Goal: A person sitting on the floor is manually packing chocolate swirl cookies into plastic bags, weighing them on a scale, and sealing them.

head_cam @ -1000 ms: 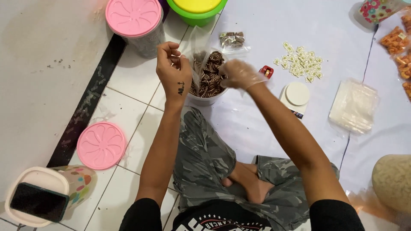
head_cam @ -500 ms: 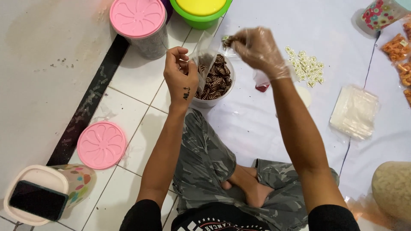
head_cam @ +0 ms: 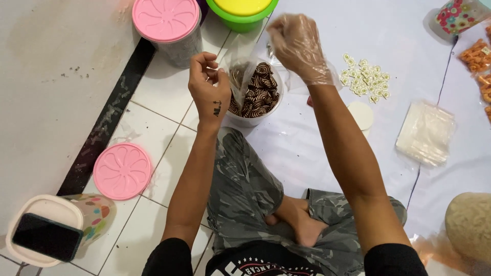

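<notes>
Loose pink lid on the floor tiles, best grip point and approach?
The pink lid lies flat on the white tile, nothing touching it. Probably best to come from above and take a grip across the raised outer rim on opposite edges; the ribbed flower-pattern top offers no knob. The left hand is on that side.

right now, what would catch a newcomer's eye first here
The two raised hands at top centre: the bare left hand pinches a clear plastic bag holding a few swirled brown-and-white cookies, while the right hand, in a thin clear glove, is lifted beside it. Just below them stands an open tub of the same cookies. A loose pink lid lies on the tiles at lower left, matching the pink-lidded jar at the top.
</notes>
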